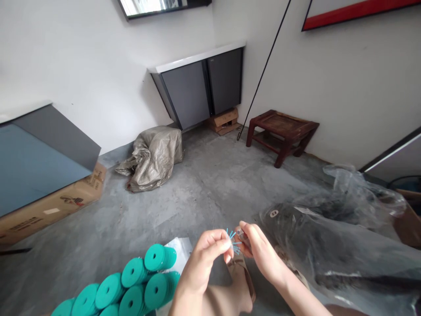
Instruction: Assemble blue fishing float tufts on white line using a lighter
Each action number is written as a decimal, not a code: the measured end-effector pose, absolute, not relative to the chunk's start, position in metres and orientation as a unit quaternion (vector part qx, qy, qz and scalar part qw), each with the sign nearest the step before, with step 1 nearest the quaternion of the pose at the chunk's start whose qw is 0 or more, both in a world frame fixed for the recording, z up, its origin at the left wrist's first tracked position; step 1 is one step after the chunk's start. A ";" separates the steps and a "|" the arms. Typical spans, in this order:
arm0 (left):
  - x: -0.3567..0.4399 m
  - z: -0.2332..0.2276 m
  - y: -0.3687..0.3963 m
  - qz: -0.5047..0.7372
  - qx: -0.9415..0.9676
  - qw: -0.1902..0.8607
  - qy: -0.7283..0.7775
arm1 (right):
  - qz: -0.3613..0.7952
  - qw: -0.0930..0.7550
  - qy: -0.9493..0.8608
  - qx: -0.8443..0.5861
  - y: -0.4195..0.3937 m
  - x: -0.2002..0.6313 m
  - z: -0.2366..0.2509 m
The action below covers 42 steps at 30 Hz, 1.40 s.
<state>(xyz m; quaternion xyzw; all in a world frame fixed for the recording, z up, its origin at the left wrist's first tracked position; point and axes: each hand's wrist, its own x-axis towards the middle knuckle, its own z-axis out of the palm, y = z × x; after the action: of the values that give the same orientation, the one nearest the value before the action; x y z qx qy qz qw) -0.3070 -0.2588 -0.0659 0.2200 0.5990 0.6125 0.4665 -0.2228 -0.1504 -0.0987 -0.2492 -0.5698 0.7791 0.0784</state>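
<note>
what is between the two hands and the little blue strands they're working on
Nothing visible. The left hand pinches the thin blue strands at its fingertips, and the right hand meets them from the other side. The teal disc stacks lie lower left, apart from both hands.

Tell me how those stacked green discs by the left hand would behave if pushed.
The green discs lie on edge in long rolls, so a nudge would probably set a roll turning on the concrete floor. Nothing visible binds them, so a roll may well fan apart. They look thin, so likely light singly.
</note>
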 end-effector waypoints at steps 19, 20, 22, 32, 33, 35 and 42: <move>-0.307 -0.066 -0.257 0.601 0.222 0.489 0.592 | 0.778 0.084 -0.574 -0.243 -0.151 -0.219 -0.104; -0.307 -0.066 -0.257 0.602 0.220 0.489 0.591 | 0.778 0.083 -0.574 -0.243 -0.150 -0.219 -0.103; -0.307 -0.067 -0.257 0.603 0.220 0.490 0.590 | 0.777 0.084 -0.574 -0.244 -0.150 -0.219 -0.100; -0.307 -0.066 -0.259 0.603 0.220 0.489 0.591 | 0.762 0.077 -0.586 -0.264 -0.147 -0.218 -0.088; -0.307 -0.066 -0.258 0.602 0.220 0.490 0.590 | 0.762 0.076 -0.588 -0.262 -0.147 -0.218 -0.087; -0.307 -0.065 -0.258 0.600 0.222 0.491 0.591 | 0.761 0.074 -0.592 -0.254 -0.146 -0.218 -0.087; -0.306 -0.064 -0.255 0.588 0.215 0.511 0.589 | 0.751 0.065 -0.617 -0.227 -0.144 -0.219 -0.088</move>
<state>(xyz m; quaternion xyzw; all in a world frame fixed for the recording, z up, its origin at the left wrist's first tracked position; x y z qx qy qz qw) -0.3063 -0.2554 -0.0637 0.2153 0.5895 0.5877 0.5107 -0.2190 -0.1440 -0.0877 -0.2272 -0.6171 0.7506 0.0647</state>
